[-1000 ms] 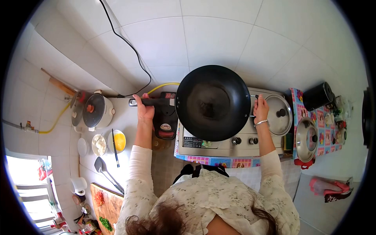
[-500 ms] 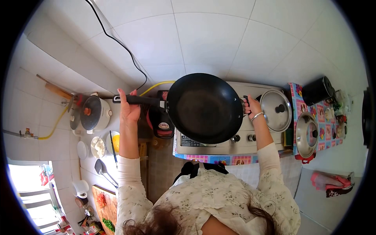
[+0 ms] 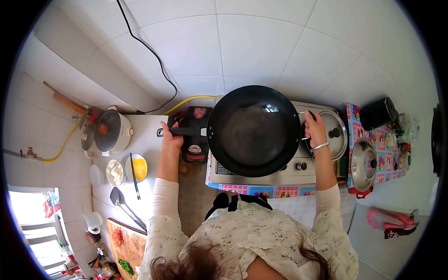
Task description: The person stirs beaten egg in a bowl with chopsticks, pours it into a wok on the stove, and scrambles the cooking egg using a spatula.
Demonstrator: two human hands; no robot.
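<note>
A large black wok (image 3: 254, 133) hangs over the gas stove (image 3: 275, 177), its dark inside facing up and nothing in it. My left hand (image 3: 171, 136) is closed round the long black handle at the wok's left. At the wok's right side my right hand (image 3: 316, 129) grips the small loop handle. Beneath the long handle lies a black and red appliance (image 3: 195, 154). A steel lid (image 3: 337, 133) with a black knob rests on the stove, partly behind my right hand.
At left are a white pot (image 3: 113, 130), a bowl of yellow liquid (image 3: 140, 168) with chopsticks, a bowl of white food (image 3: 115, 172), spatulas (image 3: 122, 203) and a cutting board (image 3: 133, 242). Another steel lid (image 3: 364, 164) and a black container (image 3: 379, 114) stand at right.
The wok tilted and shifted left with both my hands, then came back right and is now more level. Both hands have kept hold of its handles.
</note>
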